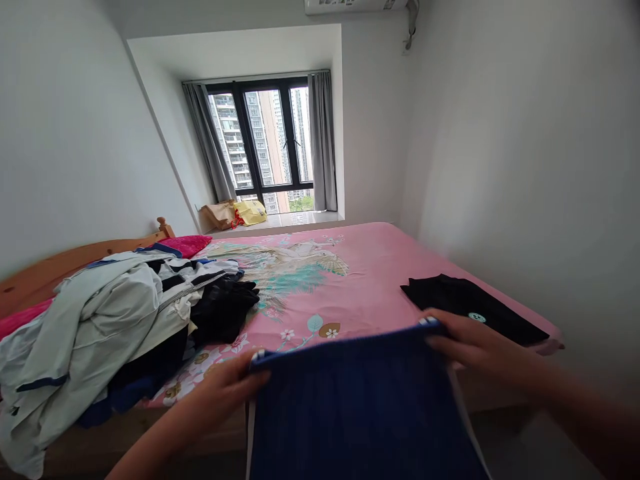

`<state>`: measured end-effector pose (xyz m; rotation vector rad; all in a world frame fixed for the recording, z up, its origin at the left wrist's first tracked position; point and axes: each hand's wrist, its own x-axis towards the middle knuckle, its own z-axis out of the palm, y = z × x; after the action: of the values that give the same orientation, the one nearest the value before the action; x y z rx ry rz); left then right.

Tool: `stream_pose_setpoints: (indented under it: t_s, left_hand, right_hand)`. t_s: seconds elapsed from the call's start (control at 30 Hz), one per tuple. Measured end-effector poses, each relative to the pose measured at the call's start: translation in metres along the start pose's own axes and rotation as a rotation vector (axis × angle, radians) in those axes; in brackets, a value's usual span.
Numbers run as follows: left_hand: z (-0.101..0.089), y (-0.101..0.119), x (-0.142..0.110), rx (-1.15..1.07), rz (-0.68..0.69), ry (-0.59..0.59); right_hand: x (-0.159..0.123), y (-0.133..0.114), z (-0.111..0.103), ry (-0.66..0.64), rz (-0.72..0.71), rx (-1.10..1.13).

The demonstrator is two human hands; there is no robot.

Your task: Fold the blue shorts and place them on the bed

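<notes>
- Head view, hands: left hand (227, 383) and right hand (467, 343) well apart, each closed on one upper corner of a navy garment (357, 407), thumbs and fingers pinching the edge.
- Navy garment: held up in front of the bed's near side, top edge stretched between the hands, pale strips down both sides; lower end out of frame. Exact garment type: can't tell.
- Done, as far as shows: one black garment (445, 300) with a small round pale print, lying flat on the right of the pink bedsheet (373, 267); looks laid out or folded, can't confirm which.
- In hand: navy piece, spread open, not folded yet.
- Left: big clothes pile (125, 300) at the bed's left, grey, white, black and blue pieces tangled, partly hanging over the near edge; looks unsorted. Count unclear.
- Judgement: early stage, one piece set out against a large heap.
- Background: wooden headboard (85, 257) behind pile; brown bag (219, 215) and yellow bag (251, 212) on sill by window.
</notes>
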<state>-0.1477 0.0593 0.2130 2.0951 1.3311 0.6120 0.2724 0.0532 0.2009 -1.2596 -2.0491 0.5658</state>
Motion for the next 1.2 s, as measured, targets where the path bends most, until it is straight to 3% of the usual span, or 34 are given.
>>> stream_pose_setpoints:
  t_s: [0.07, 0.17, 0.23, 0.3, 0.4, 0.5, 0.6, 0.7, 0.83, 1.0, 1.1, 1.2]
  left_hand:
    - [-0.017, 0.006, 0.043, 0.089, 0.057, 0.091]
    - [-0.052, 0.022, 0.092, 0.302, 0.245, 0.378]
    - [-0.068, 0.026, 0.111, 0.38, 0.37, 0.514]
    - [-0.067, 0.017, 0.122, 0.413, 0.436, 0.539]
    - [-0.027, -0.028, 0.125, 0.424, 0.428, 0.428]
    - [0.042, -0.098, 0.119, 0.428, 0.349, 0.33]
    - [0.113, -0.162, 0.1, 0.478, 0.215, 0.127]
    - [0.161, -0.193, 0.07, 0.546, 0.097, 0.086]
    - [0.182, -0.18, 0.049, 0.602, 0.095, 0.201]
    - [0.197, -0.136, 0.072, 0.576, 0.243, 0.124]
    - [0.21, -0.126, 0.091, 0.555, 0.184, 0.119]
    - [0.218, -0.132, 0.101, 0.542, 0.055, 0.111]
  right_hand:
    - [0.047, -0.011, -0.013, 0.066, -0.051, -0.057]
    - [0.102, -0.025, -0.038, 0.336, -0.162, -0.144]
    - [0.121, -0.025, -0.046, 0.435, -0.216, -0.142]
    - [0.128, -0.012, -0.037, 0.454, -0.256, -0.141]
    - [0.116, 0.036, 0.012, 0.381, -0.264, -0.167]
    - [0.085, 0.105, 0.089, 0.29, -0.196, -0.147]
    - [0.041, 0.165, 0.163, 0.144, -0.086, -0.187]
    - [0.0, 0.197, 0.208, 0.094, -0.01, -0.251]
    - [-0.019, 0.204, 0.218, 0.125, -0.008, -0.306]
    - [-0.015, 0.203, 0.217, 0.112, -0.004, -0.352]
    - [-0.017, 0.204, 0.222, 0.137, -0.016, -0.356]
    - [-0.02, 0.204, 0.225, 0.146, -0.015, -0.351]
